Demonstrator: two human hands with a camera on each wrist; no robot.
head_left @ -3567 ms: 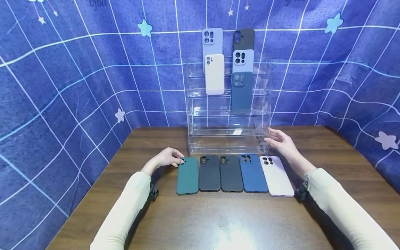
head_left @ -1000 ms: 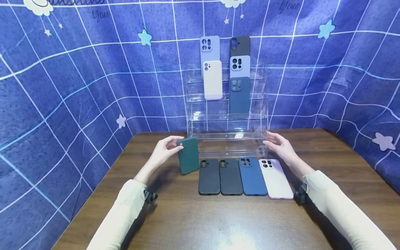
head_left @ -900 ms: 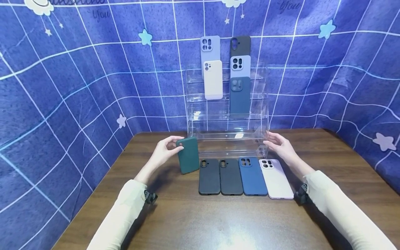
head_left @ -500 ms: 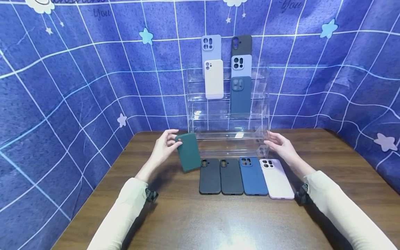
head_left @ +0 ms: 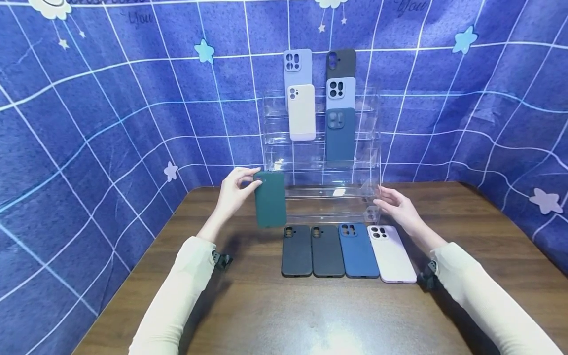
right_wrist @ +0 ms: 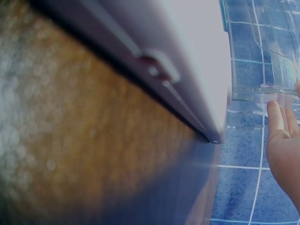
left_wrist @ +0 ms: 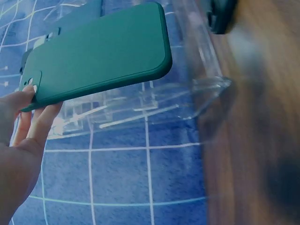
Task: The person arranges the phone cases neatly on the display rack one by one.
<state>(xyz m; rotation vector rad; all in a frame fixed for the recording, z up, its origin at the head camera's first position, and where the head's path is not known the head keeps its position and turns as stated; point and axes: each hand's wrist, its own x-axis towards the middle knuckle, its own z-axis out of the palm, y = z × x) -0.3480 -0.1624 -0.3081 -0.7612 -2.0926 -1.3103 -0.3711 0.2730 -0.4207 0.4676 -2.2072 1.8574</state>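
Observation:
My left hand (head_left: 236, 190) pinches a dark green phone case (head_left: 270, 199) by its upper left corner, thumb by the camera holes. In the head view the case stands upright off the table, overlapping the lower left of a clear tiered display rack (head_left: 328, 193). The left wrist view shows the green case (left_wrist: 101, 54) in front of the rack's clear side, thumb (left_wrist: 22, 97) on its back. My right hand (head_left: 396, 203) grips the rack's lower right edge between thumb and fingers. A pale pink case (right_wrist: 201, 56) fills much of the right wrist view, near that hand (right_wrist: 286, 154).
Two black cases (head_left: 297, 251), a blue case (head_left: 359, 251) and a pale pink case (head_left: 394, 256) lie in a row before the rack. Upper tiers hold several cases, including a cream case (head_left: 302, 113) and a dark blue case (head_left: 340, 135). A blue patterned cloth (head_left: 133, 123) hangs behind.
My left hand has picked the green case up from the left end of the row, turned it upright, and raised it toward the rack's lower left. My right hand stays put.

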